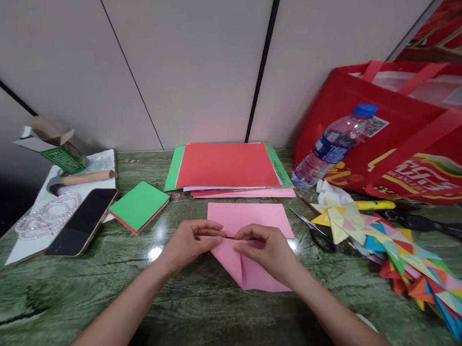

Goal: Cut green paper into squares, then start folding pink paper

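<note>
A sheet of pink paper is bent between my two hands just above the green marbled table. My left hand pinches its left edge, thumb below and fingers on top. Close beside it, my right hand pinches the same sheet near the middle of its upper edge. The paper's near part hangs toward me with a crease and a pointed corner. Behind the hands lies a second flat piece of pink paper, partly covered by my fingers.
A stack of coloured sheets lies by the wall, green square paper to its left. Further left are a phone and a hammer. On the right are scissors, a water bottle, folded paper pieces and a red bag.
</note>
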Motion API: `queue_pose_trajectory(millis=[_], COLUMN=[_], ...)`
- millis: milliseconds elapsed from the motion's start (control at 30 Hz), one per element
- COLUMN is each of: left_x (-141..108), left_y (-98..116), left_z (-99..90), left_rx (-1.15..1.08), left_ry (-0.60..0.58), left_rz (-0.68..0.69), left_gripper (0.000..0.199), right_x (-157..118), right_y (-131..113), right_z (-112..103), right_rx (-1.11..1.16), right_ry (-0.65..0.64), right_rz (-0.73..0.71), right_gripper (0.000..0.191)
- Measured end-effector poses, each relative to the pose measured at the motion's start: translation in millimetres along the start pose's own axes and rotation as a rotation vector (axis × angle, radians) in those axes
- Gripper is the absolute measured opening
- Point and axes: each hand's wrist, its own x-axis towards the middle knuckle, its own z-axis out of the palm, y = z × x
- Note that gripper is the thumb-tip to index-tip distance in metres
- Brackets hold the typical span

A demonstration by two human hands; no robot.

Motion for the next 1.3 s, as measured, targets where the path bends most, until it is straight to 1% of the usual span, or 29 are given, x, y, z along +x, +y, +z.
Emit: queue_pose_trajectory(millis=[100, 167, 267, 367, 400, 467, 533, 600, 633, 667, 733, 767, 800, 867, 933, 967, 1000, 1200, 1300], left_x=[2.9, 4.4, 5.1, 3.9, 3.0, 0.6, -2.4, -4.8, -5.7, -6.2, -6.2, -5.9, -5.5, -4.8, -4.5, -4.5, -4.7, -6.4, -7.9], left_y=[1.1, -0.1, -1.8, -0.8, 0.0, 1.7, 2.9, 3.3, 3.3, 3.2, 2.9, 2.6, 2.2, 1.0, -0.8, -1.6, -2.3, -4.2, -5.0], left_z=[1.2, 2.2, 3.7, 5.9, 6.6, 7.6, 7.8, 7.9, 8.3, 9.2, 12.9, 15.6, 18.8, 25.9, 32.9, 36.1, 38.9, 51.2, 54.9], left_rx=[0.087, 0.142, 0.154, 0.120, 0.111, 0.078, 0.024, -0.058, -0.106, -0.160, -0.281, -0.341, -0.393, -0.464, -0.487, -0.488, -0.478, -0.397, -0.366], left_ry=[-0.099, -0.141, -0.150, -0.105, -0.083, -0.029, 0.041, 0.140, 0.200, 0.261, 0.374, 0.415, 0.445, 0.457, 0.445, 0.438, 0.429, 0.431, 0.420], left_rz=[0.013, 0.026, 0.039, 0.045, 0.045, 0.054, 0.080, 0.122, 0.145, 0.165, 0.193, 0.196, 0.193, 0.177, 0.166, 0.159, 0.150, 0.151, 0.158], left_gripper=[0.021, 0.017, 0.015, 0.014, 0.015, 0.015, 0.015, 0.013, 0.012, 0.012, 0.012, 0.013, 0.013, 0.013, 0.012, 0.012, 0.011, 0.012, 0.012], right_x=[-1.0, -1.1, -0.1, -0.2, -1.3, -6.2, -13.9, -21.7, -24.5, -25.9, -24.5, -22.1, -19.0, -13.0, -9.3, -8.5, -8.2, -7.4, -6.2], right_y=[-4.3, -5.4, -3.8, -2.8, -3.8, -8.0, -13.8, -17.7, -18.2, -17.6, -14.0, -11.8, -10.0, -8.9, -11.1, -12.8, -14.5, -13.8, -12.2], right_z=[2.5, 2.7, 1.6, 0.7, 0.5, 0.9, 2.4, 6.0, 8.7, 12.0, 19.3, 23.0, 26.5, 32.5, 36.7, 38.1, 39.1, 39.8, 39.2], right_rx=[-0.021, -0.047, -0.135, -0.306, -0.360, -0.419, -0.396, -0.306, -0.243, -0.161, 0.060, 0.198, 0.354, 0.655, 0.866, 0.928, 0.969, 1.057, 1.029], right_ry=[-0.044, -0.060, -0.064, -0.023, 0.026, 0.186, 0.381, 0.527, 0.562, 0.609, 0.672, 0.659, 0.616, 0.455, 0.305, 0.270, 0.266, 0.421, 0.443], right_rz=[-0.022, -0.029, -0.070, -0.216, -0.288, -0.434, -0.556, -0.623, -0.600, -0.527, -0.284, -0.147, -0.024, 0.145, 0.195, 0.194, 0.192, 0.282, 0.289], right_gripper=[0.011, 0.011, 0.011, 0.011, 0.012, 0.015, 0.017, 0.020, 0.019, 0.019, 0.028, 0.035, 0.041, 0.050, 0.051, 0.049, 0.047, 0.038, 0.033])
